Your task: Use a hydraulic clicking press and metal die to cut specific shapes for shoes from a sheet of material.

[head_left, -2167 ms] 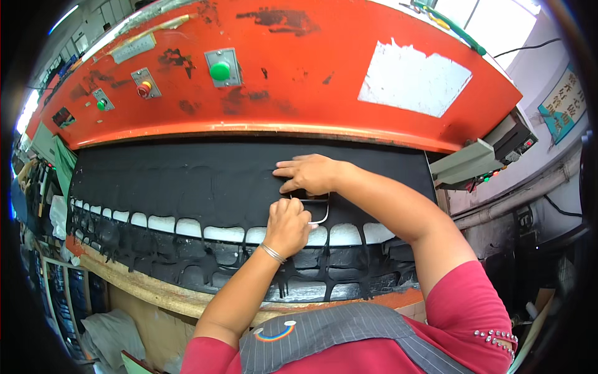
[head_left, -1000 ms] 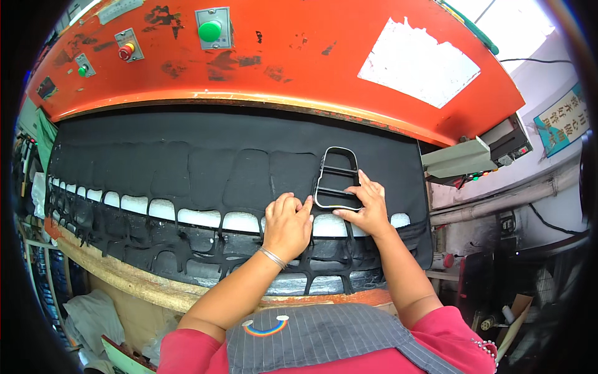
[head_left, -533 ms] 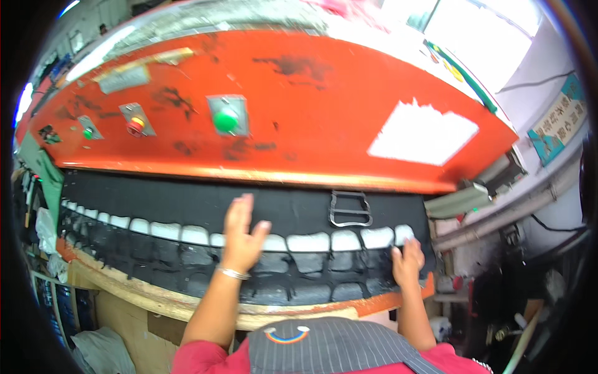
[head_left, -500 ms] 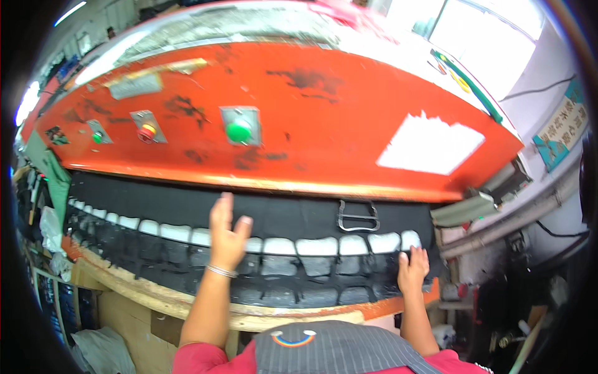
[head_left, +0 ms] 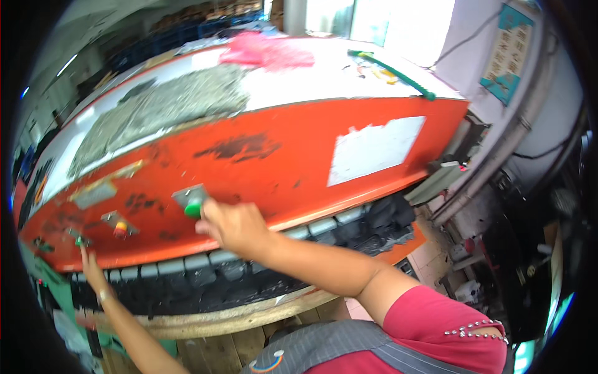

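On the front of a long orange-red machine panel [head_left: 286,162], my right hand [head_left: 240,230] reaches a large green push button [head_left: 193,209]. Its fingers are curled, with the tips at the button's right side; motion softens them. Far to the left, my left hand [head_left: 93,274] has a finger stretched up to a small green button [head_left: 79,241], seemingly touching it. Between the two sits a red and yellow knob [head_left: 120,229]. Below the panel's lower edge runs a row of white pads [head_left: 171,267] on black material [head_left: 187,290], partly hidden by my right forearm.
A wooden ledge [head_left: 249,316] runs along the machine's front. Lying on the machine's top are a grey-green fabric pile [head_left: 168,100], pink plastic film [head_left: 268,51] and a green tool [head_left: 398,76]. Pipes [head_left: 498,149] follow the wall at right.
Both hands have left the row of white pads. My left hand moved far left to the small button, my right up and left to the large one. The view turned; the metal frame is out of sight.
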### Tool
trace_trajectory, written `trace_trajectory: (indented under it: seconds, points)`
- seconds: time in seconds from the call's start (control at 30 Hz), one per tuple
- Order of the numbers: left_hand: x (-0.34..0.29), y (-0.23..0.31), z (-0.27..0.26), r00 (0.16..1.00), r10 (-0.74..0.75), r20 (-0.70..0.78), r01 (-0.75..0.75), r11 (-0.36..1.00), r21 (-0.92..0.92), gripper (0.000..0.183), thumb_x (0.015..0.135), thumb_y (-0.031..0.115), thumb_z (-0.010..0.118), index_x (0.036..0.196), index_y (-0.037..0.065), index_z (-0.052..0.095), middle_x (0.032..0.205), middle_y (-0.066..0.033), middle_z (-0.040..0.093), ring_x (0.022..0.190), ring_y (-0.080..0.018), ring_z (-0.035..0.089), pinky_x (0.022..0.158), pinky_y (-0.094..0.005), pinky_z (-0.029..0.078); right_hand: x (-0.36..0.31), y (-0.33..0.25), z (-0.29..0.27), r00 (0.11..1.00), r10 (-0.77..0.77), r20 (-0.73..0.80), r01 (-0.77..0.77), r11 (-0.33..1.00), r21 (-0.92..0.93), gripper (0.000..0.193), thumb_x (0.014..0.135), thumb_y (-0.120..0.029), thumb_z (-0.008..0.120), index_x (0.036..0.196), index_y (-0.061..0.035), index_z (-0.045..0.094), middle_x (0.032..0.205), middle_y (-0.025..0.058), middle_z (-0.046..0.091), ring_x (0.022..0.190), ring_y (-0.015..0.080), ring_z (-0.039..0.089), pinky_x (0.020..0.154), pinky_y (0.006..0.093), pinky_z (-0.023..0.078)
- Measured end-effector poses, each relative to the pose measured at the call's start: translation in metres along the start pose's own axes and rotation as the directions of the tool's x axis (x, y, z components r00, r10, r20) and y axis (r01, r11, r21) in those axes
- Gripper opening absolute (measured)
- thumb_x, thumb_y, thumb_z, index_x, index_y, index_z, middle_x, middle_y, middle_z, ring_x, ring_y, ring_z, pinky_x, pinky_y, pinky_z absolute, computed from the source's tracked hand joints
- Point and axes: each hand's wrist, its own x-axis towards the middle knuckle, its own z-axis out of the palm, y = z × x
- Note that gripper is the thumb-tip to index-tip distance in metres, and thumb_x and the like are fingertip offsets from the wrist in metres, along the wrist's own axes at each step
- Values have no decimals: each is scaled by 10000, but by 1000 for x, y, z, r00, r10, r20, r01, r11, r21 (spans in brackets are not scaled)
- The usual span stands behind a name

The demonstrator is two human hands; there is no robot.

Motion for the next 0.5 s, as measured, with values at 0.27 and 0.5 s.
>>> trace_trajectory:
  seconds: [0.27,0.5]
  points:
    - [-330,92,128,728,44,684,-202,967,153,163,786,146,697,890,22,719,829,-125,677,681,-214,643,662,-335,507,-187,8,-76,680,127,722,-154,988,-28,457,698,-336,781,975,-29,586,940,141,617,940,346,599,782,418,504]
    - [-409,130,185,674,190,714,-515,814,270,213,808,202,662,712,12,656,759,-180,585,771,-377,543,704,-467,443,-229,14,-84,725,194,661,-147,981,-126,412,591,-210,805,904,-11,625,943,137,603,943,306,580,796,385,512]
